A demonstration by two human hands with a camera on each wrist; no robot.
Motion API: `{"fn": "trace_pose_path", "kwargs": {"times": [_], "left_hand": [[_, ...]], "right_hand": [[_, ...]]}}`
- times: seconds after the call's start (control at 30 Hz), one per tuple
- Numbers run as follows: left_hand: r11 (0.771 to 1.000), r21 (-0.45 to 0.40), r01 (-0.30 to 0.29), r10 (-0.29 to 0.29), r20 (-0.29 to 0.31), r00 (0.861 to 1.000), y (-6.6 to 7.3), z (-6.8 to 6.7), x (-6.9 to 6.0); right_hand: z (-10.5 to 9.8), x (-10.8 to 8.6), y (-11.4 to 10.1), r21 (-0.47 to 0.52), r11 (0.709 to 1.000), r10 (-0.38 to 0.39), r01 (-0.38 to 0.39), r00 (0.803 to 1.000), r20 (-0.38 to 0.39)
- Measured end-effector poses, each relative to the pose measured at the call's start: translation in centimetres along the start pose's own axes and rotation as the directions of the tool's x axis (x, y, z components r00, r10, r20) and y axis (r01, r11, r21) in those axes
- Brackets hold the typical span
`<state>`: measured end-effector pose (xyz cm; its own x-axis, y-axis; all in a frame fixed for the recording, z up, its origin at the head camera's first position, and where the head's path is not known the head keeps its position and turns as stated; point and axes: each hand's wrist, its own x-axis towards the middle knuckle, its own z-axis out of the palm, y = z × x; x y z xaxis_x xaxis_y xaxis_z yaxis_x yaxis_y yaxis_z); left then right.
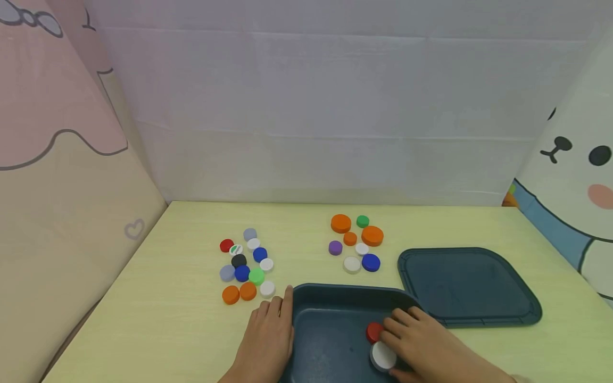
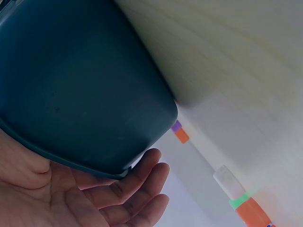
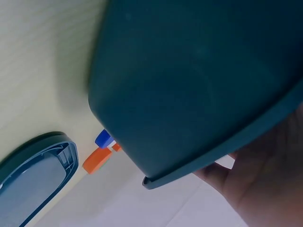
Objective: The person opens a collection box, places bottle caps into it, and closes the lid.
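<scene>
In the head view, my left hand (image 1: pixel 268 335) lies along the left side of a deep dark-blue box (image 1: pixel 316 346), fingers extended and touching its rim. The left wrist view shows that hand (image 2: pixel 118 198) beneath the box rim, its fingers loosely bent. My right hand (image 1: pixel 421 343) reaches over the box's right side, pinching a large white cap (image 1: pixel 383 356) between fingers and thumb. A red cap (image 1: pixel 374 332) touches its fingertips. In the right wrist view, the box wall (image 3: pixel 189 94) hides most of the right hand (image 3: pixel 265 175), including its fingertips.
Several coloured caps (image 1: pixel 242 273) lie left on the table (image 1: pixel 158 319), and another group, with a large orange cap (image 1: pixel 372 235), lies behind the box. A shallow dark-blue lid or tray (image 1: pixel 469 287) rests right of the box. Patterned sheets hang at both sides.
</scene>
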<state>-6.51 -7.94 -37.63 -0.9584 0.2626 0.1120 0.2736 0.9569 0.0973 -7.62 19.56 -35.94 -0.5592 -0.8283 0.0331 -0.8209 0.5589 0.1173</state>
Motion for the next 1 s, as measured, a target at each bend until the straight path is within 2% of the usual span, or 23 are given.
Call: {"fn": "trace_pose_path", "kwargs": {"times": [0.37, 0.77, 1.0], "left_hand": [[1.0, -0.001, 0.011, -0.011, 0.019, 1.0, 0.05, -0.08, 0.08], [1.0, 0.002, 0.012, -0.012, 0.026, 1.0, 0.0, -0.13, 0.16], [1.0, -0.002, 0.017, -0.017, 0.021, 1.0, -0.05, -0.07, 0.18]], "right_hand": [[0.53, 0.12, 0.21, 0.02, 1.0, -0.007, 0.005, 0.996, 0.093], [0.89, 0.1, 0.26, 0.039, 0.999, 0.022, -0.028, 0.99, 0.141], [0.64, 0.05, 0.3, 0.018, 1.0, 0.004, -0.006, 0.996, 0.089]]}}
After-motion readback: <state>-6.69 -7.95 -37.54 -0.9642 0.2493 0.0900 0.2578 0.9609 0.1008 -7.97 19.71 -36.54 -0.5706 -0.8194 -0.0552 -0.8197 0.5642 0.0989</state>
